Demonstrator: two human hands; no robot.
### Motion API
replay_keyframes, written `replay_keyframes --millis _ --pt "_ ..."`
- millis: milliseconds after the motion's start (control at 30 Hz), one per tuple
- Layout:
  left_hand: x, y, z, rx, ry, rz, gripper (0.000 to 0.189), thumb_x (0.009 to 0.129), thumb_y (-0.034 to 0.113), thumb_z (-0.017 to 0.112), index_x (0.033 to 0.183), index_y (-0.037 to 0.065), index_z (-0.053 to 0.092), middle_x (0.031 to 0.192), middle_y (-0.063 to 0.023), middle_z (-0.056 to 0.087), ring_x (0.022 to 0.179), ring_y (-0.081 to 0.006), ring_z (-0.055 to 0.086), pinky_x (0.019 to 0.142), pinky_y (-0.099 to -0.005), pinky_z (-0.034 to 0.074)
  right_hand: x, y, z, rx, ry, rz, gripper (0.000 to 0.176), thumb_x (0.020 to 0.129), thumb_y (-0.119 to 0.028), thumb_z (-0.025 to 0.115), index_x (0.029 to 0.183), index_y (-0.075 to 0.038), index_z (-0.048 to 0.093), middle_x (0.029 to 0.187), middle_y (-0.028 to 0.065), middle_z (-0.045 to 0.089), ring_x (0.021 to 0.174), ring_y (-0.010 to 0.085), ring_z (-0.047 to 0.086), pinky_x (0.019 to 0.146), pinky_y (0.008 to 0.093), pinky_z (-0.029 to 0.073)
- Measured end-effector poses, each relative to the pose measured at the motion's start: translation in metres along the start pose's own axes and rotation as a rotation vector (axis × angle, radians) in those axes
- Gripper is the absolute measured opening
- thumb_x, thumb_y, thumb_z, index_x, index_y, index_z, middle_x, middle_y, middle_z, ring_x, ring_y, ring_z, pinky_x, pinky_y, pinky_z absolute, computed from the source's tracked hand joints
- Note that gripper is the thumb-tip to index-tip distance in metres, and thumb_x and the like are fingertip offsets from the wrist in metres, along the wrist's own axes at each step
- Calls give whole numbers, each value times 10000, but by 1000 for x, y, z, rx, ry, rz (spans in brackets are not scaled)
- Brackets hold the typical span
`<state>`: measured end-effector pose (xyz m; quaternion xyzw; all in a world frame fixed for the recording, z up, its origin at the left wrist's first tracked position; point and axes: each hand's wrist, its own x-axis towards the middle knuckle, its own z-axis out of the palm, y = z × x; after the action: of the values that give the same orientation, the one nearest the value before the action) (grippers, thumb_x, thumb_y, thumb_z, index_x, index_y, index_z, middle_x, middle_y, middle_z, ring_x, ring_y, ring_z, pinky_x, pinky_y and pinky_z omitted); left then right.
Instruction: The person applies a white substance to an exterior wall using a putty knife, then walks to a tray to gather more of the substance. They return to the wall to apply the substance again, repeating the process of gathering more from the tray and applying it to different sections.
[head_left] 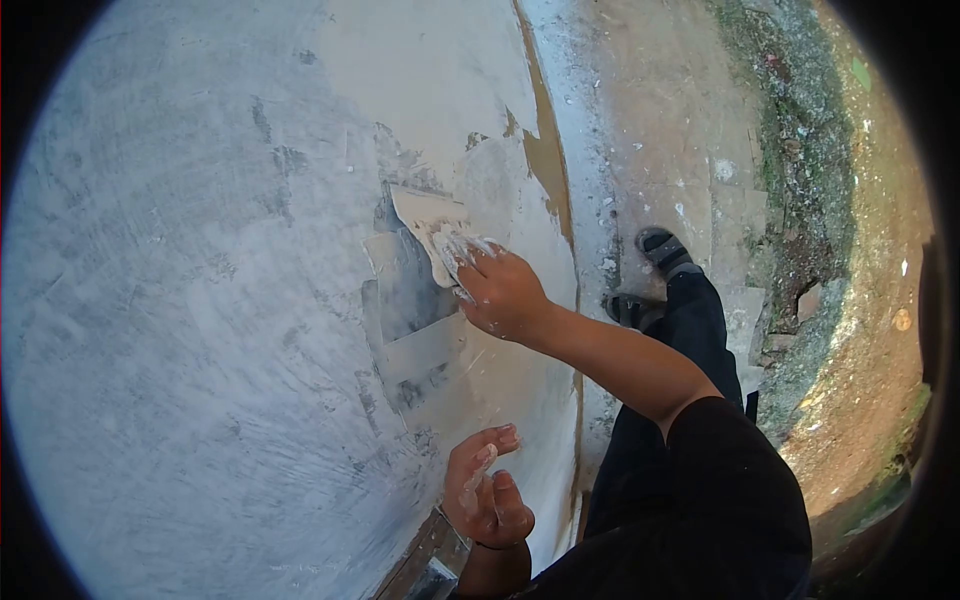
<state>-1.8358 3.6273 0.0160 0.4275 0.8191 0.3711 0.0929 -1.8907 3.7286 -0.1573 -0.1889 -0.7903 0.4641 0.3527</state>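
My right hand (505,295), its fingers smeared with white putty, grips a wide putty knife (425,222). The blade lies against the wall (220,300), over a darker grey patch edged with damp, cream-coloured filler. The knife's handle is mostly hidden by the fingers. Lower down, my left hand (490,490) is held near the wall with its fingers loosely curled and apart. A streak of white putty runs along one of its fingers, and no tool shows in it.
A brown strip (548,150) runs along the wall's base, beside a splattered concrete walkway (690,120). My sandalled feet (668,250) stand there. Mossy, broken ground (800,180) lies beyond. A wooden frame edge (425,555) shows below my left hand.
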Motion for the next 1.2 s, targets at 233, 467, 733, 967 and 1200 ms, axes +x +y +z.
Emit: replay_keyframes --millis 233,467,733,967,1200 --pt "-8 0 -3 -4 18 -3 347 823 61 407 1142 -43 494 844 -220 601 758 -306 610 739 -422 505 -42 -48 9 80 -47 -37 392 577 -138 718 914 12 587 931 200 589 787 315 596 725 382 496" --pt "-11 0 -7 -19 27 41 338 847 105 398 1141 -48 465 856 -211 592 790 -316 602 742 -435 509 -98 -93 -3 271 -96 -115 318 653 -157 633 922 7 589 991 184 592 827 309 606 644 367 505" --pt "-33 -3 -14 -82 110 -1 349 833 104 425 1147 -45 463 866 -200 586 800 -302 596 750 -424 510 -60 -65 -52 157 6 53 429 619 -118 697 992 42 557 1015 219 582 922 355 576 805 395 474" --pt "-43 1 -20 -149 172 -25 311 846 69 432 1138 -32 469 864 -252 580 792 -329 598 741 -428 502 -17 -53 -5 71 -60 18 394 590 -131 719 926 12 571 903 181 578 815 331 574 703 377 481" --pt "-46 -1 -26 -140 208 -23 357 840 103 439 1172 -26 458 875 -181 575 833 -283 578 768 -418 497 -90 -103 15 71 -167 -123 361 616 -152 668 923 24 593 981 214 593 779 322 598 633 356 508"
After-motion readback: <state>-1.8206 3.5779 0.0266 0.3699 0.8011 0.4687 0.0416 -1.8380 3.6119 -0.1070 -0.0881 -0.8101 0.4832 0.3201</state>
